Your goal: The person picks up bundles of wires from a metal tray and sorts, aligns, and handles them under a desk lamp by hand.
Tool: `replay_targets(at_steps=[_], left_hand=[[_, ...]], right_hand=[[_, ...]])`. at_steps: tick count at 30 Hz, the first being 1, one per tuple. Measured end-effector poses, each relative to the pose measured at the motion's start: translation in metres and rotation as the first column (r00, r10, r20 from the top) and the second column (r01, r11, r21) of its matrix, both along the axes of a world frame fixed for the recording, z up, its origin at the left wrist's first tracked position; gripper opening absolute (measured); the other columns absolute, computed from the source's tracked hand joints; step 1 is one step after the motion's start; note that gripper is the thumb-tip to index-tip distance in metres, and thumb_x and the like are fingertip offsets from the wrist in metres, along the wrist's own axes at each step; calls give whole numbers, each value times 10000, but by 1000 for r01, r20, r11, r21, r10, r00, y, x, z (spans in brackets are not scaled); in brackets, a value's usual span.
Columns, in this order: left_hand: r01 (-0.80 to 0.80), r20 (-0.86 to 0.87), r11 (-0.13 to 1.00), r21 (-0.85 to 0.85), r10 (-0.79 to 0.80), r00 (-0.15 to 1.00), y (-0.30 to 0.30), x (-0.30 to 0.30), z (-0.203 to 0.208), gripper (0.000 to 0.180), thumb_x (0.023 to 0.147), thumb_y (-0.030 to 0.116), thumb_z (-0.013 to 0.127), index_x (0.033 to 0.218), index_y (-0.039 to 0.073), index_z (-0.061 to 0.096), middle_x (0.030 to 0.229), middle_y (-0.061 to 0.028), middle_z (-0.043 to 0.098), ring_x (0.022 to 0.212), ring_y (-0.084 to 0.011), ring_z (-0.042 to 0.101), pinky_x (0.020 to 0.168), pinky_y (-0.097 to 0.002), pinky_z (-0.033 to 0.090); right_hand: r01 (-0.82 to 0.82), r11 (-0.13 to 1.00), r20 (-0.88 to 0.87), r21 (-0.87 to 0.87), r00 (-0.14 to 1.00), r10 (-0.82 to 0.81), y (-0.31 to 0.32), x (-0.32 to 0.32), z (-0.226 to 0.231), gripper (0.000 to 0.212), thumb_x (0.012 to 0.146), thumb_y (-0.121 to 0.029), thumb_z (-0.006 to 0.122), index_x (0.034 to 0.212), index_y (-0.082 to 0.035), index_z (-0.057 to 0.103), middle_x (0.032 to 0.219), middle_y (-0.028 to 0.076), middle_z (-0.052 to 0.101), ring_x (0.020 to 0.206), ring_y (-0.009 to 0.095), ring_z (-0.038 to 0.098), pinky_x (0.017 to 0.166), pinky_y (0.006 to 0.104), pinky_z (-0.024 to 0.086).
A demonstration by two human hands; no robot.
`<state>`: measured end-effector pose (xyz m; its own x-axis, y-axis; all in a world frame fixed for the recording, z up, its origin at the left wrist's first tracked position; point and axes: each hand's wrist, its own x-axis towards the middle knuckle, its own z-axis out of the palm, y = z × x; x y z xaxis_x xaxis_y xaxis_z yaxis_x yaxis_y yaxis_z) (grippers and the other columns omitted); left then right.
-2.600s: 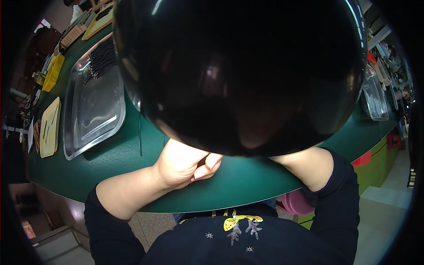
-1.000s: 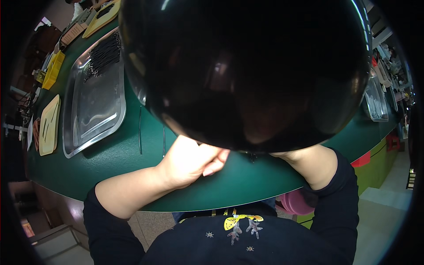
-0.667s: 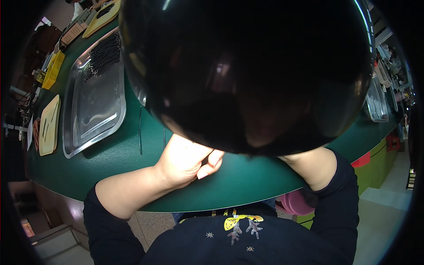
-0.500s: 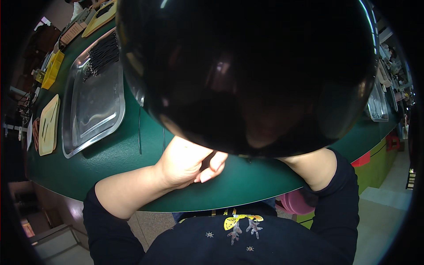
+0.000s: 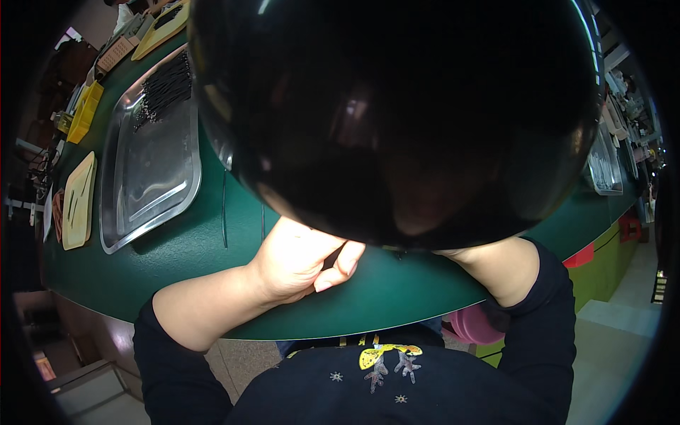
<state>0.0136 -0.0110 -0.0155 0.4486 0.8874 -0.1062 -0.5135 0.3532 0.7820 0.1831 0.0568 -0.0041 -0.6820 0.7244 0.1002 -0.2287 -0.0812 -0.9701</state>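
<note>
A large glossy black dome (image 5: 397,127) fills the upper middle of the head view and covers the working spot. Under its lower left edge, my left hand (image 5: 303,263) rests brightly lit above the green tabletop, its fingers curled closed. Whatever they pinch is hidden. My right hand (image 5: 464,254) reaches in beneath the dome's lower right edge; only its wrist side shows, and the fingers are out of sight. Just left of my left hand, a thin dark wire (image 5: 263,221) runs out from under the dome. Another dark wire (image 5: 224,212) lies farther left.
On the left stands a shallow metal tray (image 5: 152,170) with a bundle of black wires (image 5: 166,88) at its far end. Beside it are a small cream tray (image 5: 78,202) and a yellow bin (image 5: 85,112). Another metal tray (image 5: 606,170) sits at the right. The green table (image 5: 382,304) curves nearby.
My right hand has slid slightly left, deeper under the dome. My left hand has hardly moved, and the trays and wires lie as before.
</note>
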Motion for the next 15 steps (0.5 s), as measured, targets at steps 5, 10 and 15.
replay_targets(at_steps=[5,10,15], left_hand=[[-19,-20,998,-68,17,1000,-5,-13,-6,299,973,275,375,944,-3,481,571,-107,524,322,-119,416,338,-209,359],[95,25,994,-62,-94,995,-4,-6,-6,377,972,298,351,1040,-58,456,902,-216,596,721,-255,641,604,-299,533],[152,-62,975,-162,-164,984,-4,-11,-5,361,990,254,309,876,-7,532,663,-138,559,418,-110,433,374,-176,302]], right_hand=[[-87,994,-59,-63,995,83,4,-10,3,184,863,-122,607,700,-37,606,534,-23,518,448,29,455,417,180,323],[-104,957,-217,-271,975,45,5,-11,-12,251,899,-162,516,694,-25,562,573,25,532,513,89,510,503,223,407],[-67,782,-148,-620,988,-32,9,-14,-2,234,921,-185,477,851,12,584,648,60,539,564,139,547,554,273,473]])
